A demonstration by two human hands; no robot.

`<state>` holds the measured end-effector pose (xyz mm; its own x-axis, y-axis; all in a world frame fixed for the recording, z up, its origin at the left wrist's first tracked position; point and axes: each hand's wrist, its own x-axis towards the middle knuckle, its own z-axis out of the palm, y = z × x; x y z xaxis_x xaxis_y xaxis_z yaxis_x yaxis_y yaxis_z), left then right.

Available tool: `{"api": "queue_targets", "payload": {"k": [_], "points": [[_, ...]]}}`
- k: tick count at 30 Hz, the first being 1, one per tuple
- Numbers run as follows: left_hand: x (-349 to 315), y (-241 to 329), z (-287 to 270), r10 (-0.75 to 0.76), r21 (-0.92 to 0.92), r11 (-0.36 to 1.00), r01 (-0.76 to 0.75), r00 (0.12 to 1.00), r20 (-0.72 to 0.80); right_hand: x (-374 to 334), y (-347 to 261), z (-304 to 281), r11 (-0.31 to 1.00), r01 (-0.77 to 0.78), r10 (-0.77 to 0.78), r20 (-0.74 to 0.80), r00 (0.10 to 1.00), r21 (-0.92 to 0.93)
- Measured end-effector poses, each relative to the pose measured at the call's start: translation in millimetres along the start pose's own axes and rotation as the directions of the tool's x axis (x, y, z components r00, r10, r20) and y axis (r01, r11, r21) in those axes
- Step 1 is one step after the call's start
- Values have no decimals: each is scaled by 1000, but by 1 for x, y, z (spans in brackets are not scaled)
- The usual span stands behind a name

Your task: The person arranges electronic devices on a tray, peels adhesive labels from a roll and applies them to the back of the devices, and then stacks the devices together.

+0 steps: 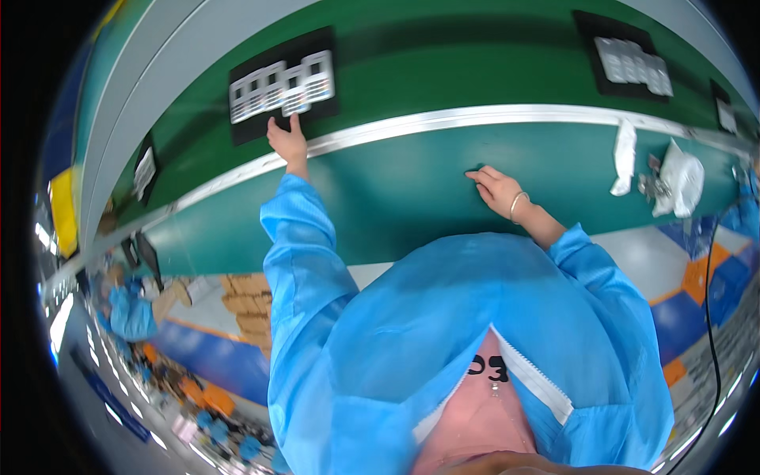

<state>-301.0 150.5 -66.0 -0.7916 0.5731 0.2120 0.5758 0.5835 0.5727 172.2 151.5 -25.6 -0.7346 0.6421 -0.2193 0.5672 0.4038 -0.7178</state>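
Note:
On the far green belt, to the left, lies a black tray (252, 130) bearing several white handheld devices (273, 91) with dark screens and small coloured buttons; they look like remote controls. My left hand (290, 146) reaches over the metal rail to the tray's near edge. Its thumb and fingers are apart, with fingertips close to the lowest device; whether they touch it I cannot tell. Lower and to the right, my right hand (499, 191) is over the near green worktop (388, 182), fingers loosely extended leftward. A small dark spot at its fingertips cannot be made out.
A metal rail (443, 119) separates worktop and belt. Another black tray of white pieces (631, 66) lies far right, with more trays at both ends. A white strip (625, 158), a white plastic bag (679, 180) and small metallic parts (653, 186) lie on the right worktop.

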Motion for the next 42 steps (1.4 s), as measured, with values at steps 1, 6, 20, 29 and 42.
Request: {"api": "queue_targets", "payload": {"k": [1, 6, 20, 29, 42], "points": [[-7, 14, 13, 76, -94, 993, -78, 997, -19, -7, 5, -1, 994, -12, 3, -86, 996, -106], [-140, 110, 49, 436, 64, 894, -443, 894, 100, -18, 52, -38, 956, -190, 111, -323, 940, -223], [-295, 133, -5, 562, -101, 783, -614, 627, 540, 32, 193, -240, 519, -790, 629, -480, 612, -328], [-294, 136, 0, 606, -133, 769, -626, 646, 463, 43, 146, -195, 638, -309, 306, -137, 942, -705], [-284, 79, 0, -9, -470, 874, 124, 971, 241, -21, -49, 0, 998, 64, -65, 526, 848, 19]]}}
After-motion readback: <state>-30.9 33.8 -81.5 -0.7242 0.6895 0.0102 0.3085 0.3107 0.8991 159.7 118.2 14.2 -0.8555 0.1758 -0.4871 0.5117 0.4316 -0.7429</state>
